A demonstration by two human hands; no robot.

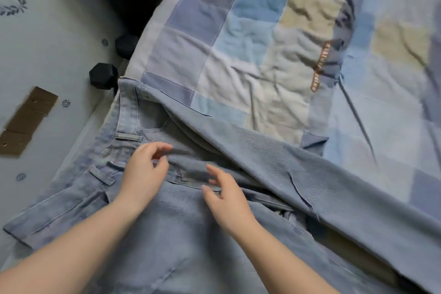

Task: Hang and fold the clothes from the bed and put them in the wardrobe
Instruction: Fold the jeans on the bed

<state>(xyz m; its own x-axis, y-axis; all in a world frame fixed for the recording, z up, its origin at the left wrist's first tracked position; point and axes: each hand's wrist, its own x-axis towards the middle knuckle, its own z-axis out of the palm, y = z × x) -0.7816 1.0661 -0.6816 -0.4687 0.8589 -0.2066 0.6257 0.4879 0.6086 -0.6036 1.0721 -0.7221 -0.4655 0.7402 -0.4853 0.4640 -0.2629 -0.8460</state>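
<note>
head view: pale blue jeans lie spread across the near edge of the bed, over a checked quilt. left hand rests on the denim near the waistband, fingers loosely curled, thumb and forefinger close over a fold. right hand hovers just beside it, fingers relaxed, holding nothing. two black dumbbell ends sit on the floor.

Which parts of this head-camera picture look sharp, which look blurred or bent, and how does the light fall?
Head view: soft, even light, no glare; faint shadows in the creases of the patchwork bedspread. The jeans and both hands, left hand and right hand, are fairly sharp; fingertips slightly smeared. The bedspread's far right side is streaked with motion blur. Wide-angle bending curves the bed edge.
</note>
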